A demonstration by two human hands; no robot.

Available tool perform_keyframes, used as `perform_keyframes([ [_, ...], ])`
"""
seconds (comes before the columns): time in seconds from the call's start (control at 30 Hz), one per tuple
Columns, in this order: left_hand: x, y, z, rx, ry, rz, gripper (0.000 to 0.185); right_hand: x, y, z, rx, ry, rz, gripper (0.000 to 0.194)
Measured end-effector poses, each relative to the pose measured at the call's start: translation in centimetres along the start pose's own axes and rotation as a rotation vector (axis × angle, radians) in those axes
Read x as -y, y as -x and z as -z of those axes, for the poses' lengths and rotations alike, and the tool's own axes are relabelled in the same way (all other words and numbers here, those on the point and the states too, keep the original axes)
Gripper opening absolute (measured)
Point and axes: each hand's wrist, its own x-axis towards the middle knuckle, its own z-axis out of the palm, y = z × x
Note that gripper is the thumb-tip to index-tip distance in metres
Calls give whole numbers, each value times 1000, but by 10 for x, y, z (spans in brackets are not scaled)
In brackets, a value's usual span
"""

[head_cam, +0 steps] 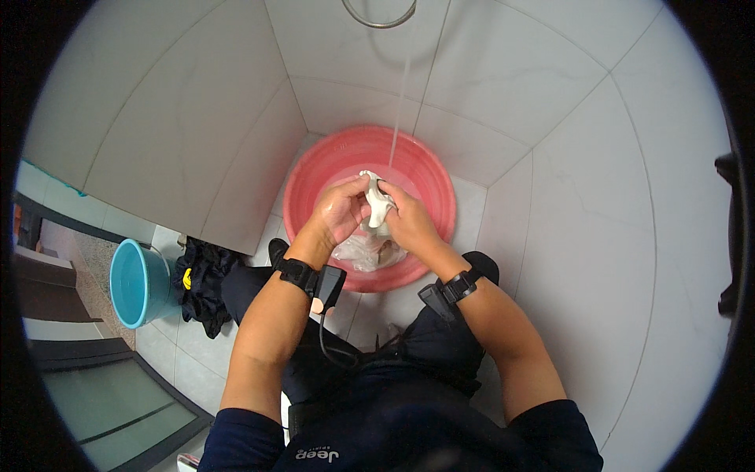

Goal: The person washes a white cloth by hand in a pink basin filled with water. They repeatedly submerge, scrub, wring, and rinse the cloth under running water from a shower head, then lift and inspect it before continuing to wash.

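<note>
Both hands hold a small white wet cloth [378, 203] over a large pink plastic basin [443, 165] on the tiled floor. My left hand [345, 209] pinches its upper left edge between thumb and fingers. On the right side of the cloth, my right hand [407, 215] grips it, with a small dark thing near its thumb that I cannot make out. A thin stream of water [397, 124] falls into the basin just behind the cloth. More pale wet fabric [368, 252] lies in the basin under my hands, partly hidden by them.
Tiled walls [354, 53] close in behind and on both sides. A metal shower hose [383, 25] hangs at the top. To the left stand a blue bucket [131, 283] and a heap of dark clothes [203, 286] beside my leg. A framed glass door [121, 407] is at lower left.
</note>
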Motion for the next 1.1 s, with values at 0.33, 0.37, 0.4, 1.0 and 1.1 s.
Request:
perform_keyframes([
  [0.33,-3,8,-24,-86,-413,-18,40,-4,-24,15,-66,-762,-465,26],
  [0.37,-1,8,-27,-100,-493,-20,40,-2,-24,17,-36,-866,-444,25],
  [0.4,2,7,-28,-106,-569,-36,41,-1,-25,18,-16,-819,-494,25],
  [1.0,-7,-7,2,-262,-263,-11,6,-15,-19,19,97,-594,-363,18],
  [1.1,-9,-4,-13,-307,-321,-59,6,-1,-14,5,54,-324,-228,23],
])
